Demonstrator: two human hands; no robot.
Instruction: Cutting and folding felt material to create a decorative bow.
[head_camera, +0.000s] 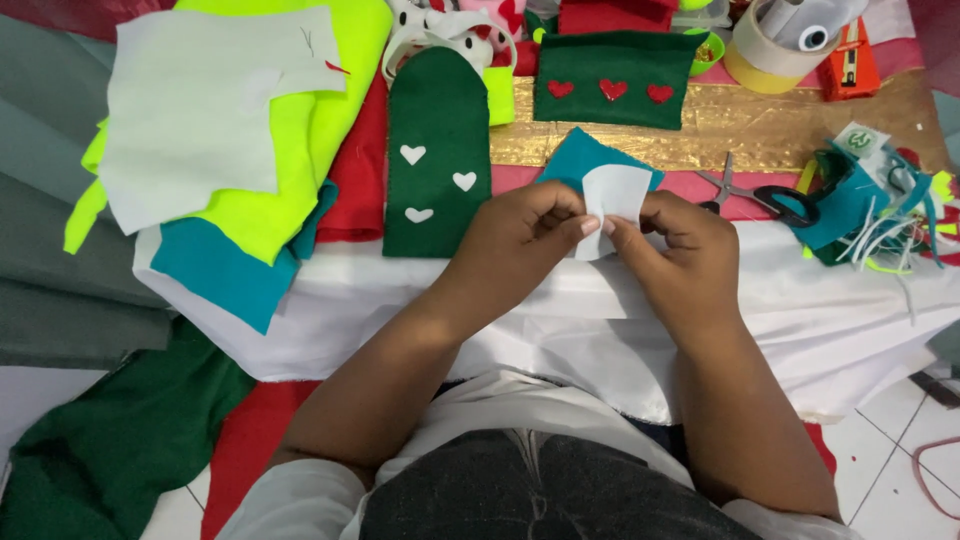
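**White felt piece pinched between both my hands**

Far left on my table, a pale sheet of felt (190, 110) lies on neon yellow felt (320, 120), with teal felt (225, 265) under that. Next comes a tall green felt pouch (437, 150), round-topped, with three white hearts on it. Behind it lies a wide green pouch (610, 82) with three red hearts in a row; I cannot tell what is inside either.

My left hand (520, 235) and right hand (680, 245) meet over the white cloth (560, 310) at the table's edge. Thumb and forefinger of each are closed on a small white felt piece (612, 200), left hand on its left edge, right hand on its right, held upright just in front of a teal felt scrap (580, 155).

To the right lie black-handled scissors (765, 195) and, behind them, a roll of tape (765, 55) beside an orange box (848, 60). At the far right sits a pile of felt offcuts (870, 210).
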